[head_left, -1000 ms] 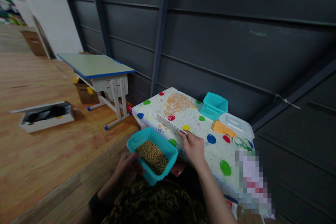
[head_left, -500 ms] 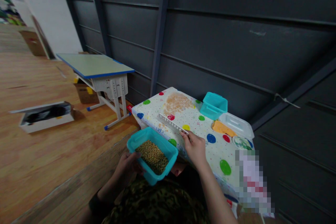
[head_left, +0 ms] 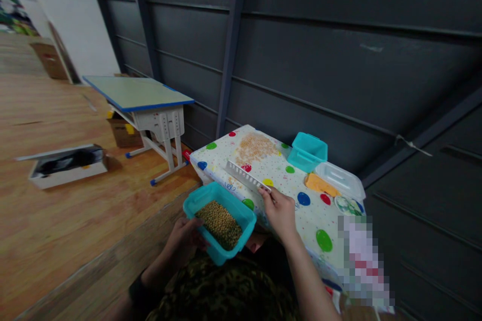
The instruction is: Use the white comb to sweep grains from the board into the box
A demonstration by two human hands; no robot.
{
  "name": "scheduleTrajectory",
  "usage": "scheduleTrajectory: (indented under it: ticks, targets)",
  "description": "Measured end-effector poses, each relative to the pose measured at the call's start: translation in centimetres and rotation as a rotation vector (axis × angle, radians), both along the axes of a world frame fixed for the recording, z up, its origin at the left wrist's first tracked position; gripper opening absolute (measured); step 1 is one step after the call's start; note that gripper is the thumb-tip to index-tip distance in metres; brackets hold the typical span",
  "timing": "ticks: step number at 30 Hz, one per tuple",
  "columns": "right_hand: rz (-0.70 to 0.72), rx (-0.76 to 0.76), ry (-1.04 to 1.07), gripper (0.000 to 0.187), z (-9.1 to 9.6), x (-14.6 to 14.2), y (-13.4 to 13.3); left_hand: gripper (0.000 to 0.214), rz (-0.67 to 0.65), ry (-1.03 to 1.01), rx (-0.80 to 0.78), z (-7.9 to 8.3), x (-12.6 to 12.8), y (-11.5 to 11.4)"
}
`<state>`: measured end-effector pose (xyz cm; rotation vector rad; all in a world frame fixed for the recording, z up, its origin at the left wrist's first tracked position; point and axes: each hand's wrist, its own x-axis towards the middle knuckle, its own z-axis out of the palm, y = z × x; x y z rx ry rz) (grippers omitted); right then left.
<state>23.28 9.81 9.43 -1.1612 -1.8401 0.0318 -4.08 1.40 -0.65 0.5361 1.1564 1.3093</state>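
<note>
My left hand (head_left: 185, 236) grips the near left side of a turquoise plastic container (head_left: 246, 216), its thumb over the rim. Inside it lie many round yellowish beans (head_left: 220, 221). The container is held just off the table's front edge, tilted a little. In my right hand (head_left: 279, 210) is the end of a thin white slotted strip (head_left: 246, 176), closed between thumb and fingers. That strip stands on edge over the patterned tablecloth (head_left: 259, 200). A few loose beans (head_left: 234, 180) show between strip and container. Farther back spreads a larger patch of beans (head_left: 256, 146).
At the table's back right stand a second turquoise container (head_left: 307, 153), a clear lid (head_left: 341, 180), an orange cloth (head_left: 321, 184) and a small dish (head_left: 347, 205). A dark panelled wall (head_left: 320, 60) runs behind. To the left are a desk (head_left: 139, 93) and a white open box (head_left: 70, 173).
The white strip has turned slightly, so more of its slotted face shows. Fewer loose beans are visible near the table's front edge. My left hand and the container have barely moved.
</note>
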Motion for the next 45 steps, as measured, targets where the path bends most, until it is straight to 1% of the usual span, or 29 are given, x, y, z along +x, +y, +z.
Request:
scheduleTrajectory:
  ticks: [3,6,12,15,21,25,27,31,36,40,45]
  targets:
    - [0.010,0.024,-0.006,0.055,0.2,-0.1,-0.1,0.050,0.009,-0.012,0.014,-0.8,0.1,0.2]
    - [0.033,0.012,-0.013,0.056,0.3,-0.1,-0.1,0.049,0.011,-0.013,-0.003,-1.3,0.0,0.3]
    - [-0.023,0.070,-0.021,0.056,0.0,0.0,0.0,0.047,0.032,-0.018,0.003,-2.2,-0.2,0.5]
    - [-0.013,0.076,-0.040,0.056,-0.1,-0.1,0.0,0.047,0.045,-0.026,-0.005,-2.5,-0.2,0.6]
    - [-0.023,0.038,-0.014,0.053,-0.2,-0.2,-0.1,0.046,-0.017,-0.034,0.024,-2.9,-0.6,0.6]
    - [-0.058,0.040,-0.023,0.057,-0.4,-0.2,0.0,0.047,-0.016,-0.040,0.025,-2.9,-0.6,0.5]
    - [-0.047,0.020,-0.031,0.058,-0.5,-0.3,0.0,0.046,-0.013,-0.042,0.026,-2.8,-0.6,0.4]
    - [-0.014,-0.003,-0.040,0.053,-0.3,-0.4,-0.2,0.047,-0.014,-0.040,0.048,-2.7,-0.4,0.4]
    - [-0.006,0.033,-0.034,0.055,-0.1,-0.6,-0.3,0.047,0.015,-0.039,0.020,-2.6,-0.4,0.5]
    - [-0.051,0.072,-0.034,0.056,-0.3,-0.6,-0.1,0.046,-0.005,-0.023,0.027,-2.6,-0.5,0.5]
    - [-0.043,0.019,-0.062,0.060,-0.3,-0.6,-0.1,0.045,0.002,-0.032,0.019,-2.2,-0.4,0.3]
